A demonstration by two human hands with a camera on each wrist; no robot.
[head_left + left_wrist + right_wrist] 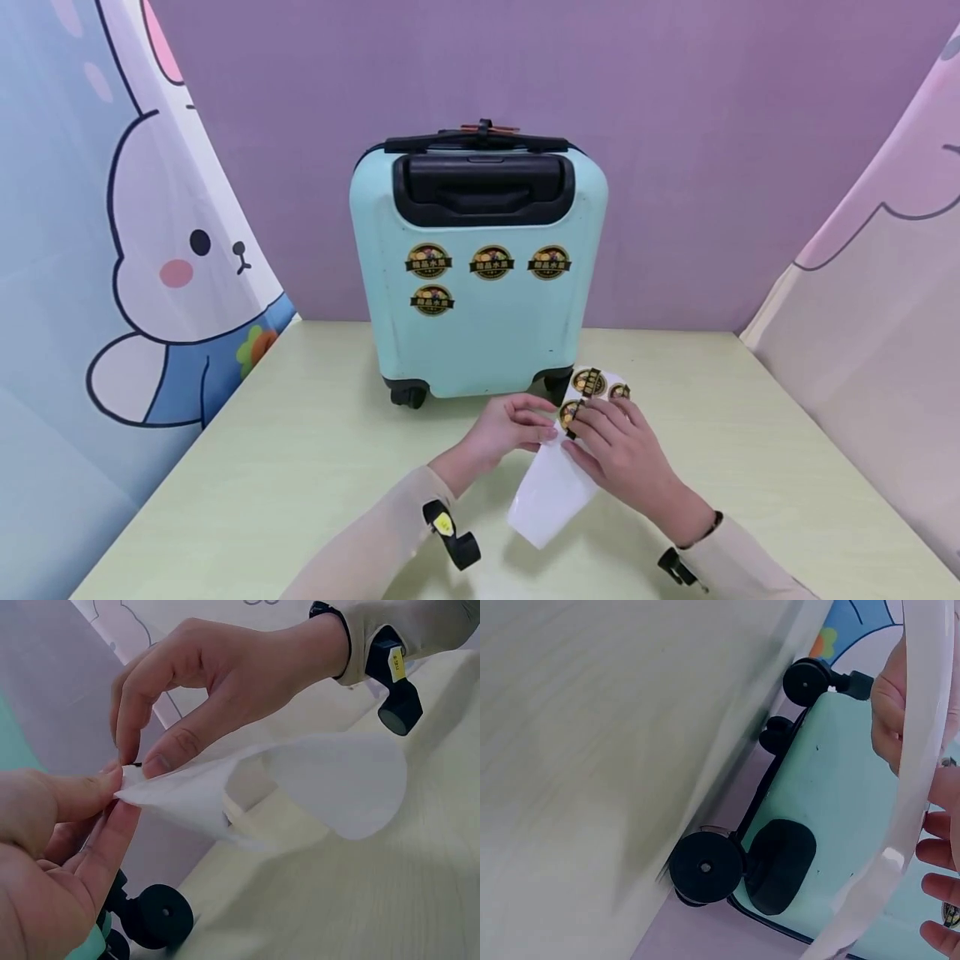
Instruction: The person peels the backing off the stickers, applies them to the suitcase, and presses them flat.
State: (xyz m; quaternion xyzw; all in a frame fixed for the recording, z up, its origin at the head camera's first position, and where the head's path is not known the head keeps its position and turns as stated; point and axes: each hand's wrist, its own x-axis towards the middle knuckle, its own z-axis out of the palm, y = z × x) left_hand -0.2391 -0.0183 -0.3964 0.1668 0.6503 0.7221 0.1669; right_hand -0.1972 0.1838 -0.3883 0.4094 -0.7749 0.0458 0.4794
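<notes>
Plainly, the largest thing is the purple wall (675, 167), with the pale table (300, 467) in front of it. On the table a mint case (480, 350) stands upright on black wheels (408, 394), its black handle (484, 179) set in at the top. The white sheet (551, 492) is held up before the case's lower right corner, its free end curving. The right hand (618, 450) brings thumb and forefinger together on the sheet's edge; whether a sticker is between them, I cannot tell. The left hand (504, 431) pinches the sheet just beside. Smallest are the round stickers: four on the case (491, 262), three in a row and one beneath the leftmost, and others (588, 383) at the sheet's upper end, partly under the right fingers.
</notes>
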